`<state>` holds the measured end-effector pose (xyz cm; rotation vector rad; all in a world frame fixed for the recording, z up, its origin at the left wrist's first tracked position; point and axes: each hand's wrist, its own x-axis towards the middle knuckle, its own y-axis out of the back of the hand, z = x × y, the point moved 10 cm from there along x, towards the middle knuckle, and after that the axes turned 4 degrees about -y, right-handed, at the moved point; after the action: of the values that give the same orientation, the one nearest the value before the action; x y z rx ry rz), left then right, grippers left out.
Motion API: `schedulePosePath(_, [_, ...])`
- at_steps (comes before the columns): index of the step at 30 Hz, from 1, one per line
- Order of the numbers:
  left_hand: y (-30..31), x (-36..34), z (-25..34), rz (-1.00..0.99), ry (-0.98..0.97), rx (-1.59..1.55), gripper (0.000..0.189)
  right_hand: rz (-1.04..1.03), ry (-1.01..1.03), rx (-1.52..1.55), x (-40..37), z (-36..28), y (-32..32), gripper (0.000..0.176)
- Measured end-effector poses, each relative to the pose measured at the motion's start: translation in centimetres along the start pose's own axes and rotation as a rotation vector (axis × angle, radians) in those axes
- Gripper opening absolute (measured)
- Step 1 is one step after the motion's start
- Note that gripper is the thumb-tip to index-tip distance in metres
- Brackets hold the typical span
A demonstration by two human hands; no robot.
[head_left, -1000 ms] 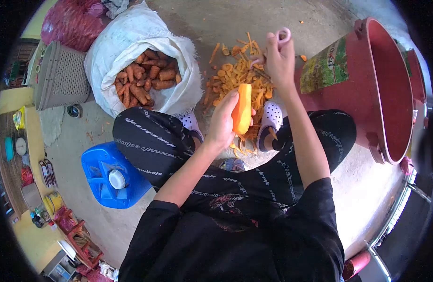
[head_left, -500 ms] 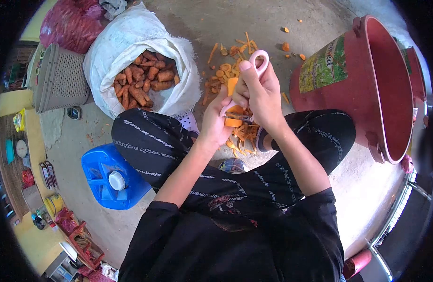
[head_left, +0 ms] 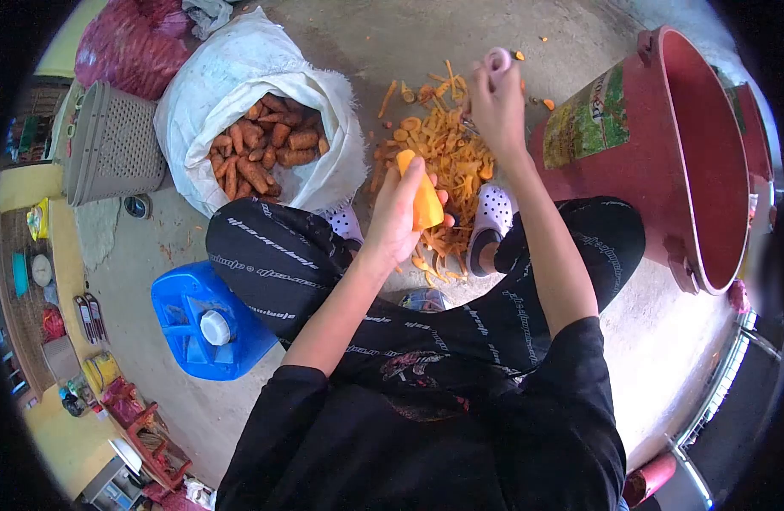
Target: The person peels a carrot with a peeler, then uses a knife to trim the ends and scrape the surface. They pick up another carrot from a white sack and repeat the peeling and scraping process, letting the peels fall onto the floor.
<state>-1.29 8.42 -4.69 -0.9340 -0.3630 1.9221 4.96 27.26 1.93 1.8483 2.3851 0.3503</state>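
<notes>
My left hand is wrapped round a thick, bright orange peeled carrot, whose upper end sticks out past the thumb. Up and to the right, my right hand grips a pale pink peeler; its looped end shows above the fist, and the blade is mostly hidden by the fingers. The two hands are apart. Under them, a heap of orange peelings lies on the floor between my feet. Unpeeled, soil-stained carrots fill the mouth of a white sack to the left.
A large red tub lies tipped beside my right knee. Near my left knee is a blue jerrycan. Grey plastic baskets and a red mesh sack stand at the far left. My feet wear white clogs.
My right hand has drawn the peeler off the carrot, moving up and right. My left hand still holds the carrot, now turned more into view.
</notes>
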Motion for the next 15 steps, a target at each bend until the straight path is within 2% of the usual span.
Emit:
schedulePosePath(3, [0.2,0.6,-0.5,0.013,0.033,-0.146,0.044,-0.172,-0.082,0.686,-2.9,-4.1,-0.8,0.016])
schedulePosePath(7, [-1.2,0.1,0.8,-0.015,0.052,-0.251,0.027,-0.380,-0.320,0.803,-8.2,-6.3,-3.0,0.021])
schedulePosePath(10, [-1.1,0.2,0.6,-0.033,0.036,-0.295,0.025,-0.443,-0.355,0.812,-9.9,-5.7,-4.2,0.022])
schedulePosePath(13, [-1.0,0.5,0.1,-0.074,0.062,-0.392,0.025,-0.423,-0.284,0.793,-9.9,-5.1,-4.4,0.023])
schedulePosePath(14, [-0.6,0.3,-0.2,-0.030,0.053,-0.330,0.025,-0.408,-0.211,0.740,-9.3,-5.2,-4.0,0.022])
schedulePosePath(15, [-1.1,-0.3,0.0,0.013,0.042,-0.269,0.026,-0.390,-0.225,0.727,-8.5,-4.9,-3.7,0.021])
